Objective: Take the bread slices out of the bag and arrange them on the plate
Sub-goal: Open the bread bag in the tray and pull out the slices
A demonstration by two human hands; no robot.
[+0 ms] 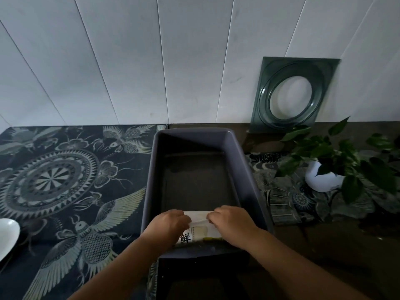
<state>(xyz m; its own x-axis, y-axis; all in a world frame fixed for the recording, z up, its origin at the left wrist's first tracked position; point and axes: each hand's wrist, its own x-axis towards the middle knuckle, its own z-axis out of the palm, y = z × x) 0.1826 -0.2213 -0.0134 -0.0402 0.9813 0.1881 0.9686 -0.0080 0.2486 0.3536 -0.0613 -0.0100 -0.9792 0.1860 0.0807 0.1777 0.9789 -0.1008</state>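
the bread bag [200,229] sat at the near end of the grey bin [249,169], with the left hand [167,226] and right hand [230,223] curled, fingers pinching its top edge. pulling unevenly could have torn the film or squashed slices. the white plate [7,237] lay well apart on the desk, a long carry.

Glossy plastic bag [200,227]; matt plastic bin [151,169].
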